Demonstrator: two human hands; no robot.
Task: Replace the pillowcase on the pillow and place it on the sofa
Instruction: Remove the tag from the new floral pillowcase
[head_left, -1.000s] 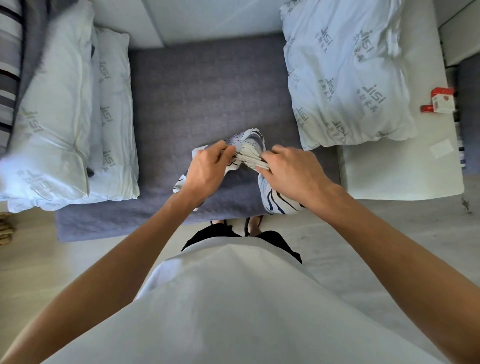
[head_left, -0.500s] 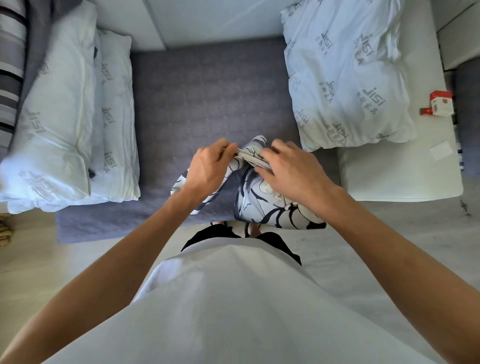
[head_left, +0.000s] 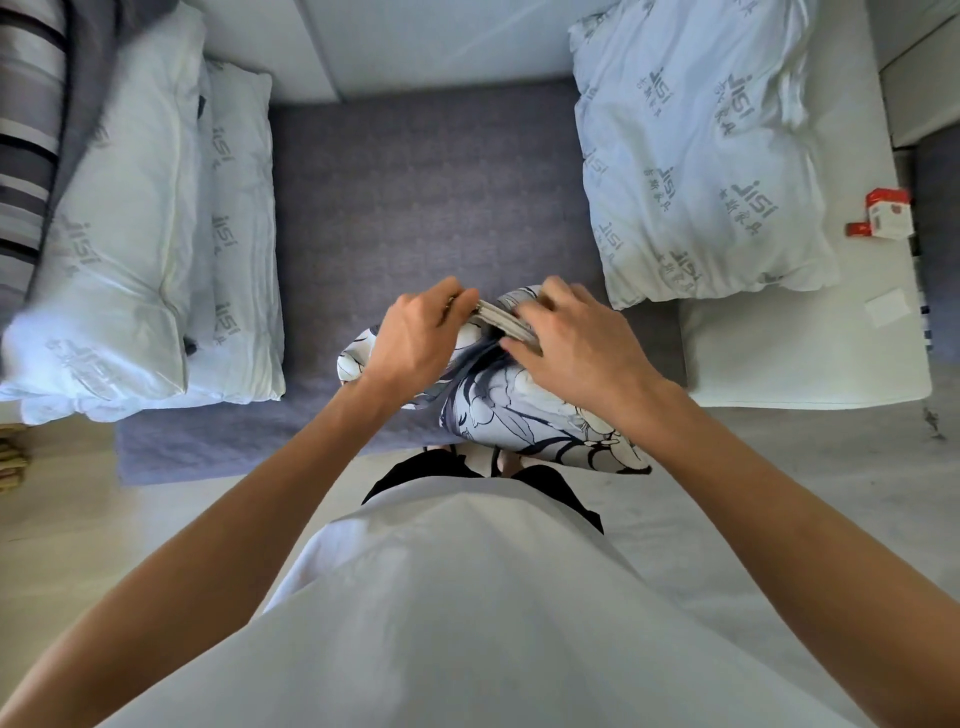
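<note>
The grey word "jisi", with smaller characters too small to read, repeats across the pale blue printed pillow (head_left: 696, 156) lying beyond and to the right of the right hand's fingers (head_left: 524, 314), and across the two white stacked pillows (head_left: 135, 249) well off to the left of the left hand's fingers (head_left: 454, 301). The left hand (head_left: 415, 345) curls its fingers round the bunched edge of the white pillowcase with dark line-drawn figures (head_left: 519, 410), and the right hand (head_left: 571, 343) pinches that same gathered edge just beside it; the fingertips are partly buried in the folds. The cloth hangs crumpled beneath both hands, over the front of the grey fabric sofa seat (head_left: 426, 197), its long axis running from the fingers down toward the person's feet; how much of it lies behind the wrists is hidden. A small red and white box (head_left: 888, 213) sits far right on a white surface (head_left: 810, 353), its print illegible
</note>
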